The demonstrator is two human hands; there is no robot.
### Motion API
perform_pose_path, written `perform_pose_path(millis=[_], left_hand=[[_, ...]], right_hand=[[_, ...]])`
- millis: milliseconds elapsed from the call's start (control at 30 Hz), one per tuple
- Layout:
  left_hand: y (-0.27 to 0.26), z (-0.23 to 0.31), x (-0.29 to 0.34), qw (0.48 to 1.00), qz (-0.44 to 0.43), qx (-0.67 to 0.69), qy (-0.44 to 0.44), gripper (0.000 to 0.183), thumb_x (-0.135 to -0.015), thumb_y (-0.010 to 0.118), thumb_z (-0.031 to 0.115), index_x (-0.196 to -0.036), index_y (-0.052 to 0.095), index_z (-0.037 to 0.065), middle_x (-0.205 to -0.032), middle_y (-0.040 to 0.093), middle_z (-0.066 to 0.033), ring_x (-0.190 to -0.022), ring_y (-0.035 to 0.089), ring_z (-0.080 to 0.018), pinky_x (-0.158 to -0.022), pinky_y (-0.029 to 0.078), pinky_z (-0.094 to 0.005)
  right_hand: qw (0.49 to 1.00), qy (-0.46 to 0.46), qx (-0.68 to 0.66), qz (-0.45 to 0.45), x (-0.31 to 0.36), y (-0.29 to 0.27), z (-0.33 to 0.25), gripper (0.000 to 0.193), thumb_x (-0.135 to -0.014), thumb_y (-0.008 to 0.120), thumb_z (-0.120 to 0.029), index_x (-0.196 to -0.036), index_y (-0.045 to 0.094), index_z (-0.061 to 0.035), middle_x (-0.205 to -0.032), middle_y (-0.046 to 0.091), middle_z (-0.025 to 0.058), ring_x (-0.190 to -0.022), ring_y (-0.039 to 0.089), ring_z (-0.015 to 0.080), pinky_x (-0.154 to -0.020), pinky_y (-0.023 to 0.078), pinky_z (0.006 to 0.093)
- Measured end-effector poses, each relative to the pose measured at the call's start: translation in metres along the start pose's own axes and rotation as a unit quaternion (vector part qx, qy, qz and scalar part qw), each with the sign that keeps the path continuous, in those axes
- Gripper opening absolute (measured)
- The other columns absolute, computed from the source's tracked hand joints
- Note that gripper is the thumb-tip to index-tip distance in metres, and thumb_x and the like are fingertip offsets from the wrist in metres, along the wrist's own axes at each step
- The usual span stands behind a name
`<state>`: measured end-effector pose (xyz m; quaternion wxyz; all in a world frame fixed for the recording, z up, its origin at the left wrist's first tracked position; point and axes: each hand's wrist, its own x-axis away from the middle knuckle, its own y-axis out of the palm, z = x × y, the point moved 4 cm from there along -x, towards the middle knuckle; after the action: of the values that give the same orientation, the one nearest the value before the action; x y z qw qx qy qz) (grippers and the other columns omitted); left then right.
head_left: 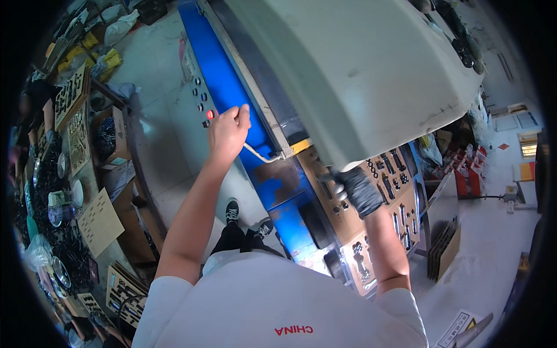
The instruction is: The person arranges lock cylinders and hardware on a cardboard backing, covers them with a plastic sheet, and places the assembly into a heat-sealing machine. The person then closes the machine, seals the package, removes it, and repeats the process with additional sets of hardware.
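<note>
My bare left hand [229,130] is closed in a fist beside the blue machine's front. A bent metal lever [260,154] runs from the machine up to this hand and passes out of sight behind it. My right hand [361,192], in a black glove, is over the brown board [346,230] under the edge of the large grey-green cover [371,75]. Motion blurs its fingers, and whether they hold anything does not show. Dark metal parts [387,164] lie in rows on the board around it.
A button panel [200,95] with a lit red button is left of my left hand. A cluttered workbench [98,232] runs along the left, where another person [40,110] is at work. Boards [444,249] lean at the right. My shoes [232,211] are on the floor below.
</note>
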<state>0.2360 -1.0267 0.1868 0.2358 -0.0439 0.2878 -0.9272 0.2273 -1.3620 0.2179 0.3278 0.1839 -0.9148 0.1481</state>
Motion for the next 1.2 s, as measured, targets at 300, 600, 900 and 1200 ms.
perform_pose_path(millis=[300, 600, 900, 1200], left_hand=[[0.003, -0.169, -0.088, 0.933, 0.121, 0.276, -0.199, 0.056, -0.104, 0.054, 0.034, -0.147, 0.041, 0.002, -0.137, 0.058, -0.0163, -0.126, 0.057, -0.0278, -0.104, 0.044, -0.0380], [0.012, -0.231, -0.138, 0.956, -0.014, 0.201, -0.213, 0.053, -0.100, 0.058, 0.037, -0.141, 0.048, 0.004, -0.131, 0.062, -0.0133, -0.121, 0.058, -0.0271, -0.107, 0.041, -0.0379], [-0.038, -0.273, 0.015, 0.970, 0.093, 0.105, -0.198, 0.053, -0.090, 0.072, 0.031, -0.127, 0.057, -0.004, -0.127, 0.063, -0.0220, -0.120, 0.061, -0.0344, -0.104, 0.047, -0.0424], [-0.283, -0.385, 0.412, 0.675, 0.590, 0.055, -0.439, 0.029, -0.090, 0.064, 0.015, -0.109, 0.070, -0.005, -0.104, 0.072, -0.0232, -0.100, 0.070, -0.0353, -0.090, 0.054, -0.0431]], right_hand=[[1.000, 0.000, -0.009, 0.013, 0.045, 0.067, 0.058, 0.045, -0.102, 0.061, -0.009, -0.145, 0.052, -0.0024, -0.098, 0.068, 0.0037, -0.066, 0.059, 0.0043, -0.056, 0.048, 0.0190], [0.763, -0.062, 0.467, 0.443, 0.078, 0.002, 0.100, 0.049, -0.091, 0.070, -0.022, -0.136, 0.059, -0.0055, -0.125, 0.062, 0.0204, -0.117, 0.057, 0.0433, -0.103, 0.044, 0.0525], [0.775, -0.456, 0.402, 0.172, 0.010, 0.122, 0.037, 0.022, -0.095, 0.063, -0.015, -0.116, 0.069, -0.0096, -0.110, 0.070, 0.0141, -0.105, 0.063, 0.0366, -0.096, 0.049, 0.0477], [0.719, -0.556, 0.355, -0.220, -0.042, 0.364, 0.013, 0.016, -0.098, 0.063, -0.016, -0.109, 0.072, -0.0090, -0.104, 0.073, 0.0141, -0.095, 0.070, 0.0332, -0.087, 0.056, 0.0419]])
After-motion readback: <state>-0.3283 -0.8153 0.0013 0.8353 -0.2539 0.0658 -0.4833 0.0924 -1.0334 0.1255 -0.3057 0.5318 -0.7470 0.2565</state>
